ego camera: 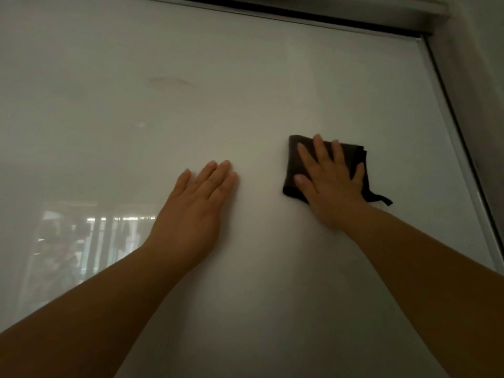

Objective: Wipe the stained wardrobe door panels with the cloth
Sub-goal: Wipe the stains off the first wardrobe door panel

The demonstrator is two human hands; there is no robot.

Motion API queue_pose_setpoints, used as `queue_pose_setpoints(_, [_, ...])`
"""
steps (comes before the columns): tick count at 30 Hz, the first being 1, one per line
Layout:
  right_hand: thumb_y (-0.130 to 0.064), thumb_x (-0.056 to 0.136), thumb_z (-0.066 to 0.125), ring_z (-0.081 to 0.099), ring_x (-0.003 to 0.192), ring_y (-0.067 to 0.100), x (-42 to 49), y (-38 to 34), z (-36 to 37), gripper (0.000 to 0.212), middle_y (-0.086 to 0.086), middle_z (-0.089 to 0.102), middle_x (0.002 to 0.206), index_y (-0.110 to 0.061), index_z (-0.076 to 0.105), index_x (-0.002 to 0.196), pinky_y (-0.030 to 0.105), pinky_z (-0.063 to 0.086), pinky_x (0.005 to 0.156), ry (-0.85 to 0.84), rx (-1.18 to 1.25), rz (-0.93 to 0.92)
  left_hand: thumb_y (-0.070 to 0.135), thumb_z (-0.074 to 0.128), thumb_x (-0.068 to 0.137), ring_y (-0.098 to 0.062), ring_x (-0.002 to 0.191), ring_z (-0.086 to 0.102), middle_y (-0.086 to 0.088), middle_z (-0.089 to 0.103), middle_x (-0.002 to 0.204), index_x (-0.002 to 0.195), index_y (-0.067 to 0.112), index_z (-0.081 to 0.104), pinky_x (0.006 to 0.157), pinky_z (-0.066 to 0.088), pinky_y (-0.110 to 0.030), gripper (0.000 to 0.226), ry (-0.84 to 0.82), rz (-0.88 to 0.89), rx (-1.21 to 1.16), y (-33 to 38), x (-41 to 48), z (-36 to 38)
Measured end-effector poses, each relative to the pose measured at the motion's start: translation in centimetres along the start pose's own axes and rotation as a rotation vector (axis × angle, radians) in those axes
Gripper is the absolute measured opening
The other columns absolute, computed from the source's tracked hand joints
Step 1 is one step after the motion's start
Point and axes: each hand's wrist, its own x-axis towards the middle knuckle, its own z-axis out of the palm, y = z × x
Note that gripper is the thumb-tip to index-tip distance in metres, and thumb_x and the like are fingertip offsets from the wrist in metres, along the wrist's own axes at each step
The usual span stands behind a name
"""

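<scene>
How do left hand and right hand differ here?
The left hand lies bare on the door panel; the right hand presses a dark cloth against it. The left hand's fingers are close together; the right hand's are spread. The left hand sits lower, the right nearer the panel's edge. Both are flat, palm down.

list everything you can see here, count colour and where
wardrobe door panel: one, glossy white, fills most of the view
stain: one, faint brownish smear, upper left of centre on the panel
cloth: one, dark, folded, pressed flat on the panel right of centre
door frame: one, silver metal, along the top and right edges
wall: grey, far right
reflection: one, bright window scene, lower left of the panel
left hand: flat on the panel, bare
right hand: fingers spread on the cloth
</scene>
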Motion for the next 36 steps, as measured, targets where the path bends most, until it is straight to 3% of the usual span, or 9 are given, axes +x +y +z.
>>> queue_pose_setpoints(6, [-0.062,0.091,0.005,-0.012,0.144,0.017,-3.7,1.0,1.5,0.057,-0.011,-0.009,0.158,-0.046,-0.003,0.145,0.064,0.0,0.108,0.025,-0.092,-0.369,0.007,0.021,0.08,-0.031,0.134,0.031,-0.014,0.037,0.145,0.138,0.009,0.041,0.108,0.011,-0.041,0.061,0.01,-0.017,-0.018,0.3,0.7,0.1])
queue_pose_setpoints(8, [-0.063,0.091,0.002,-0.01,0.144,0.014,-3.4,2.4,1.2,0.056,-0.013,-0.006,0.157,-0.049,-0.004,0.144,0.064,0.002,0.109,0.012,-0.104,-0.414,0.008,0.022,0.079,-0.03,0.135,0.03,-0.013,0.037,0.146,0.138,0.01,0.042,0.108,0.014,-0.043,0.062,0.004,-0.023,-0.015,-0.2,0.3,0.0])
queue_pose_setpoints(12, [-0.068,0.085,-0.004,-0.016,0.143,0.014,0.5,1.7,0.0,0.056,-0.015,-0.017,0.156,-0.053,-0.016,0.138,0.065,0.001,0.109,0.062,-0.052,-0.135,0.017,0.031,0.084,-0.03,0.136,0.03,-0.012,0.035,0.147,0.137,0.013,0.044,0.107,0.024,-0.05,0.054,-0.014,-0.046,0.006,-1.7,-0.7,-1.1])
queue_pose_setpoints(16, [-0.061,0.092,0.01,-0.019,0.142,0.02,5.0,-3.3,-1.3,0.058,-0.012,-0.022,0.156,-0.048,-0.015,0.143,0.068,-0.003,0.108,0.034,0.03,0.059,0.04,0.032,0.092,-0.028,0.137,0.027,-0.01,0.033,0.149,0.136,0.015,0.045,0.107,0.026,-0.052,0.052,-0.045,-0.084,0.076,-4.2,-1.3,-2.5])
queue_pose_setpoints(22, [-0.062,0.092,0.009,-0.022,0.142,0.021,5.6,-12.7,-0.9,0.059,-0.012,-0.024,0.155,-0.046,-0.015,0.143,0.066,-0.008,0.106,0.068,-0.003,-0.103,0.054,0.025,0.093,-0.027,0.139,0.021,-0.009,0.028,0.151,0.14,0.018,0.04,0.108,0.024,-0.054,0.062,-0.092,-0.128,0.166,-8.3,-2.6,-4.5])
queue_pose_setpoints(26, [-0.068,0.079,-0.006,-0.024,0.141,0.014,4.3,-13.1,-0.6,0.062,-0.016,-0.023,0.154,-0.054,-0.02,0.138,0.063,-0.007,0.108,0.067,-0.061,-0.269,0.053,0.024,0.093,-0.028,0.139,0.022,-0.009,0.029,0.15,0.14,0.017,0.04,0.107,0.025,-0.055,0.061,-0.11,-0.128,0.183,-10.4,-3.7,-5.7])
queue_pose_setpoints(30, [-0.061,0.091,0.005,-0.021,0.142,0.014,7.4,-13.2,-2.0,0.053,-0.016,-0.021,0.155,-0.053,-0.015,0.139,0.064,-0.004,0.11,0.041,0.012,-0.125,0.052,0.025,0.093,-0.027,0.137,0.027,-0.008,0.034,0.148,0.139,0.017,0.042,0.106,0.028,-0.055,0.06,-0.109,-0.129,0.201,-13.0,-4.7,-7.1])
queue_pose_setpoints(33, [-0.057,0.096,0.012,-0.021,0.142,0.02,11.0,-16.8,-3.1,0.055,-0.011,-0.023,0.155,-0.047,-0.013,0.143,0.067,-0.005,0.108,0.034,0.064,0.003,0.051,0.028,0.092,-0.026,0.135,0.031,-0.008,0.038,0.146,0.138,0.018,0.043,0.105,0.029,-0.054,0.059,-0.11,-0.124,0.212,-14.7,-5.0,-8.0])
queue_pose_setpoints(36, [-0.056,0.096,0.014,-0.022,0.142,0.023,13.4,-21.9,-3.7,0.058,-0.008,-0.023,0.156,-0.042,-0.012,0.145,0.068,-0.006,0.106,0.043,0.089,-0.002,0.051,0.027,0.093,-0.026,0.135,0.031,-0.007,0.038,0.146,0.139,0.018,0.041,0.106,0.029,-0.053,0.059,-0.099,-0.113,0.207,-16.1,-5.0,-8.6])
